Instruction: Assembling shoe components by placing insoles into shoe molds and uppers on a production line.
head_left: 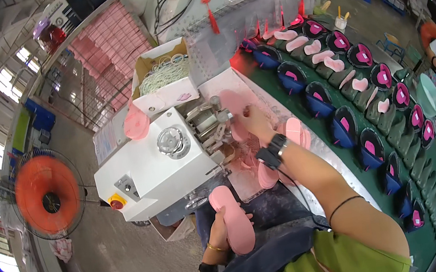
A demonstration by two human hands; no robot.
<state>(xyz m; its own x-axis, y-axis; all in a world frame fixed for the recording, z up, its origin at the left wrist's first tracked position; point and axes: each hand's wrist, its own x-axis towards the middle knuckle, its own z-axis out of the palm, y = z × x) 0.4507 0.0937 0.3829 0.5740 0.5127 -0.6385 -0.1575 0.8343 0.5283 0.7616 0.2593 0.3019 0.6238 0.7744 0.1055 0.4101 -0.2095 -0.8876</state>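
Note:
A pink insole [235,223] is gripped by my left hand [219,231], its long face turned up just in front of my lap. My right hand [256,122] reaches to the rollers [208,121] of a white machine [150,164], fingers curled on another pink insole [239,131] beside the metal head. Behind those fingers lies more pink sole material [232,99]; whether it is the same piece I cannot tell. Stacked pink insoles [294,130] rest right of my right wrist, and a further stack [268,175] sits below it.
A white box of pale cords [166,87] stands behind the machine, with pink pieces [136,123] hanging beside it. On the right, a green conveyor [328,138] carries dark blue shoe uppers and pink insoles. An orange fan [48,190] spins at left. Pink scraps [246,160] litter the tray.

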